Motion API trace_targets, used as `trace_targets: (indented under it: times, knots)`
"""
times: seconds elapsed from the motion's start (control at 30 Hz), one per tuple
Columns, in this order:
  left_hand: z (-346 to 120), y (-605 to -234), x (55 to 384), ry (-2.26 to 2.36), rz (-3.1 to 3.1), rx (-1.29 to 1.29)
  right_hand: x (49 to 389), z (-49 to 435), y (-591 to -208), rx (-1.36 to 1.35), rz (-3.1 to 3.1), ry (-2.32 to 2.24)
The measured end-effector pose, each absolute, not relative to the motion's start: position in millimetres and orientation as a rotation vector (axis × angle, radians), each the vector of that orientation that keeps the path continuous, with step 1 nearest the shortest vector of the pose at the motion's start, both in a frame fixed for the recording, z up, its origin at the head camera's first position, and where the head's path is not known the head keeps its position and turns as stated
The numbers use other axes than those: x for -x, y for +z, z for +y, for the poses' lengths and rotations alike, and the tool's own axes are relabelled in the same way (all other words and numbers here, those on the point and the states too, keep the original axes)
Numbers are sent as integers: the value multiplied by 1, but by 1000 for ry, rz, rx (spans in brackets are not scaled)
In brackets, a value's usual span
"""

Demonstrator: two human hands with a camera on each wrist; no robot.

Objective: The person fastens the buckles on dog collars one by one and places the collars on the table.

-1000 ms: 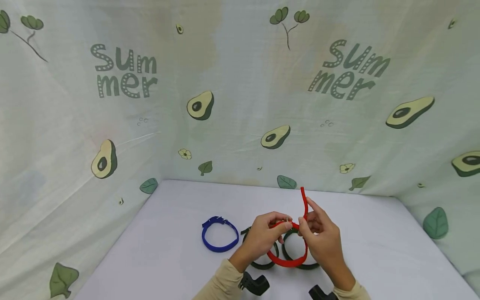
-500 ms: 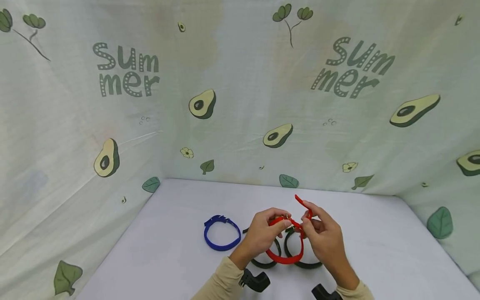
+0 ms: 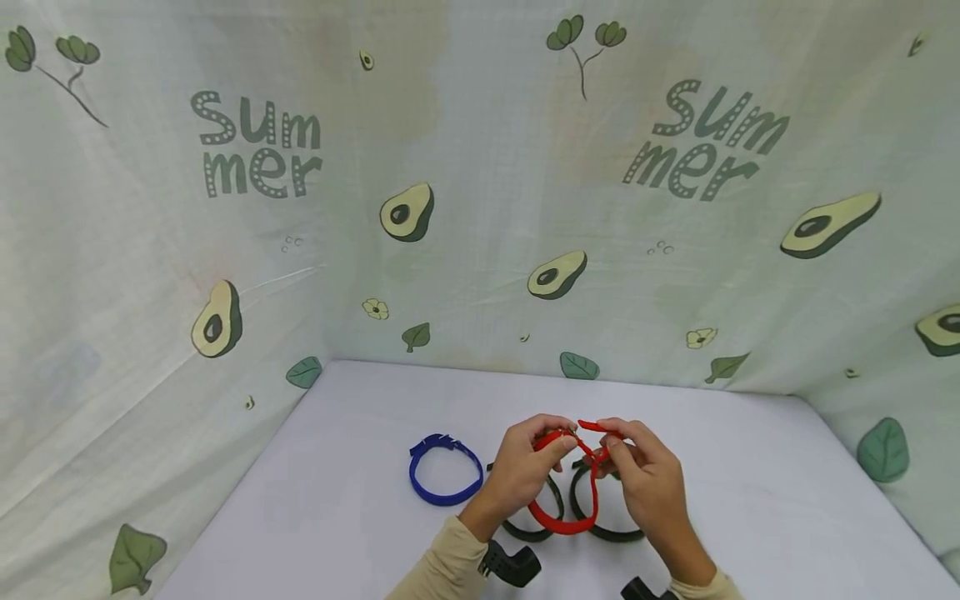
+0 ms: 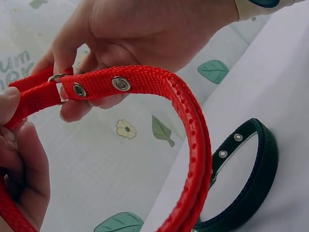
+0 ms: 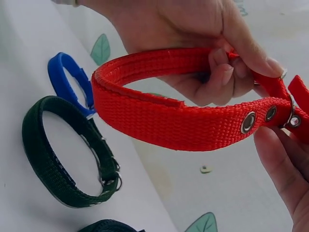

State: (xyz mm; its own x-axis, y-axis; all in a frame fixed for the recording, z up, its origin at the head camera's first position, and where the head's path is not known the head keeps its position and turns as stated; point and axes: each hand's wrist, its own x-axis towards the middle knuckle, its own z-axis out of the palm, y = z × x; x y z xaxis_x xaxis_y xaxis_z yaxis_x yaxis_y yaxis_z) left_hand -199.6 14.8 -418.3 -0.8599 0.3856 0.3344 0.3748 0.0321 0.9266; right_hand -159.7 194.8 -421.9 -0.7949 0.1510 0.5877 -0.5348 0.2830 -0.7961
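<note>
Both hands hold a red pet collar [image 3: 562, 527] above the table; its band hangs as a loop below them. My left hand [image 3: 517, 471] pinches it near the metal ring or buckle. My right hand [image 3: 651, 483] pinches the strap near its free end, which points left toward the left hand. In the left wrist view, the red collar [image 4: 190, 140] shows metal eyelets and the right hand [image 4: 140, 34] above it. In the right wrist view, the left hand [image 5: 188, 34] grips the red collar [image 5: 145, 118] at the top; right-hand fingers [image 5: 285, 164] press from below.
A blue collar [image 3: 446, 500] lies on the white table [image 3: 337, 500] to the left. Two dark green collars, one left [image 3: 528, 535] and one right [image 3: 618, 536], lie beneath the hands, partly hidden. A printed cloth [image 3: 465, 167] stands behind and at the sides.
The strap's free end, upright a second ago, has swung down to the left and now lies nearly level. The right hand turned with it; the left hand kept its grip.
</note>
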Motion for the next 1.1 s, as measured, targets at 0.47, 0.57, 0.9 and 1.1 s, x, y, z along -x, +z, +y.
trace_targets:
  times: [0.47,0.57,0.9,1.1]
  knots:
    - [15,-422,202,2072,2215,-841,151,182,-412,-408,-2028,1421]
    - [14,-423,203,2133,2159,-833,146,178,-403,-413,-2042,1389]
    - [16,-423,201,2173,2139,-762,156,186,-418,-425,-2126,1377]
    - [19,-423,199,2158,2204,-747,160,191,-423,-544,-2109,1303]
